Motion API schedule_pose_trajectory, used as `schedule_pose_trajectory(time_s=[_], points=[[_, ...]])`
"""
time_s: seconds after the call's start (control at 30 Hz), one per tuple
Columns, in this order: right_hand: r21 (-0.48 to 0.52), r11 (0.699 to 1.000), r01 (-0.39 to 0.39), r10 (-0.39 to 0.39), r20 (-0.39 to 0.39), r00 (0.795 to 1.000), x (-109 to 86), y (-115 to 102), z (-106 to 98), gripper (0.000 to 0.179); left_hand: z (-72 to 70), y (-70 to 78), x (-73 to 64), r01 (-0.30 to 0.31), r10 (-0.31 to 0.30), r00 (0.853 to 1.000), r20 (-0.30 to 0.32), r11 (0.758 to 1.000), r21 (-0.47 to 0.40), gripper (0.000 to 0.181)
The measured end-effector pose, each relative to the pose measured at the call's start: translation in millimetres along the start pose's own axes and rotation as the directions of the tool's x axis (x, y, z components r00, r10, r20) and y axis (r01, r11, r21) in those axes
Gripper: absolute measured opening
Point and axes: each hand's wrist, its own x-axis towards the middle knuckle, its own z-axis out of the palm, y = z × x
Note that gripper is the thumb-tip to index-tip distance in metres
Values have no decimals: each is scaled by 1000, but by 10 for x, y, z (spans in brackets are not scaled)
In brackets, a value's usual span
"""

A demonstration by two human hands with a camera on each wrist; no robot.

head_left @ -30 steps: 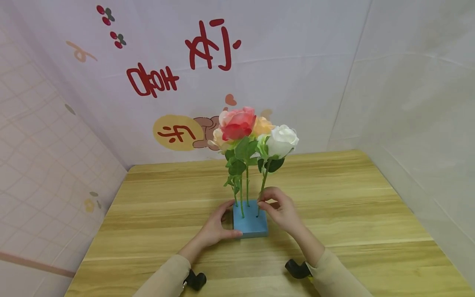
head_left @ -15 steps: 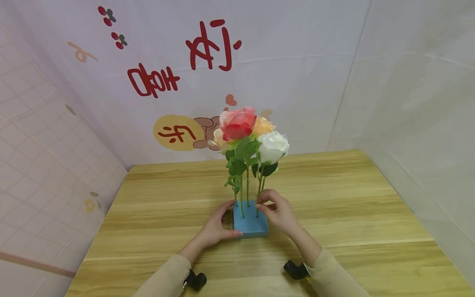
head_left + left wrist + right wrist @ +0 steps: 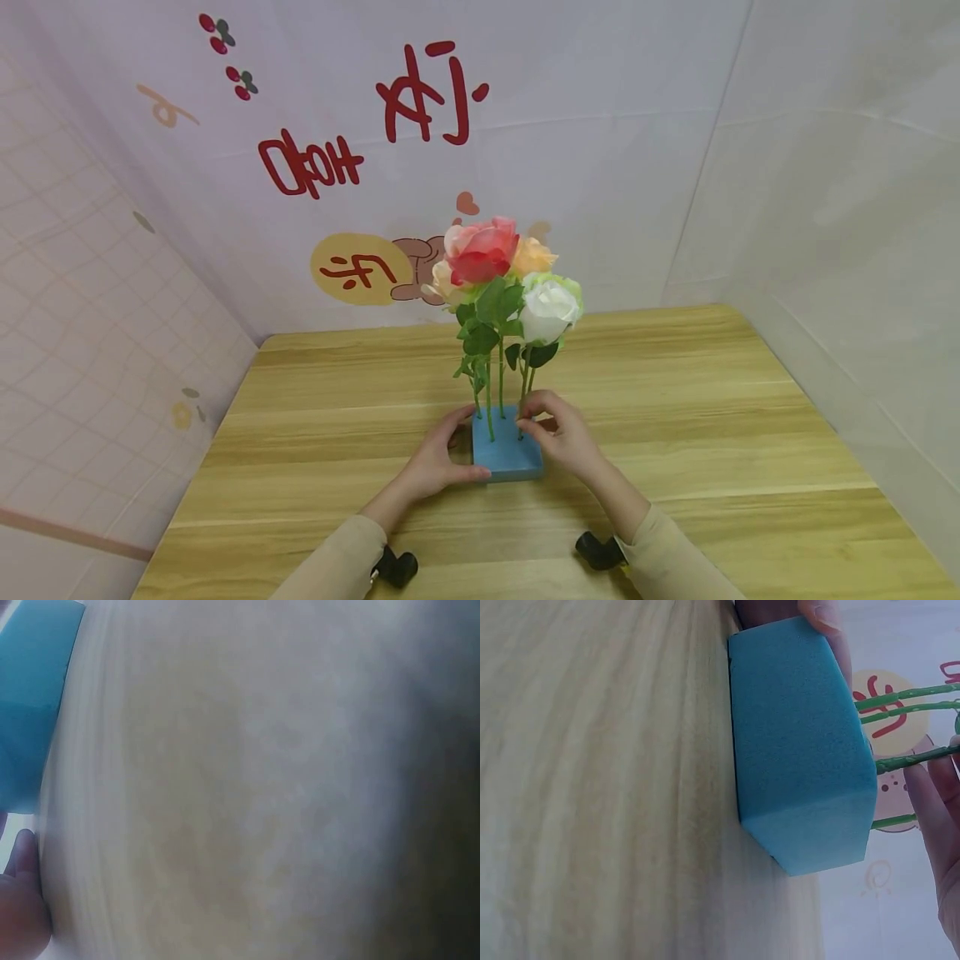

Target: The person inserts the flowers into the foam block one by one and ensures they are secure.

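Observation:
A light-blue foam block (image 3: 510,460) sits on the table, with several artificial flowers standing in it by their stems. My left hand (image 3: 433,463) grips the block's left side, its thumb at the front edge. Between thumb and fingers, my right hand (image 3: 564,435) pinches the lower stem of a white rose (image 3: 550,312), whose stem meets the block's top on the right. To its left stand a pink-red flower (image 3: 482,252), an orange one (image 3: 534,256) and a pale peach one (image 3: 442,282). The right wrist view shows the block (image 3: 802,742) from the side, with green stems entering its top.
The wooden table (image 3: 712,433) extends on both sides of the block. A white printed cloth (image 3: 600,150) hangs behind it, and side cloths flank the table. Black wrist-worn pieces (image 3: 395,568) jut from below both sleeves.
The white rose has come lower and shifted left, and its bloom now tips toward the head camera. My right hand has dropped slightly along with it. The left hand stays on the block.

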Motion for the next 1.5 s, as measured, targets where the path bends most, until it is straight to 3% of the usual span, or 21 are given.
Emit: schedule_pose_trajectory(time_s=[0.8,1.5], points=[[-39,999,0,1,21,1000,-25,78,16,25,0,3,-1,1,-1,1000,-1,1000,-4,97],[-71,996,-50,54,50,997,-50,93,13,22,-3,7,0,9,-9,1000,-3,1000,3,97]])
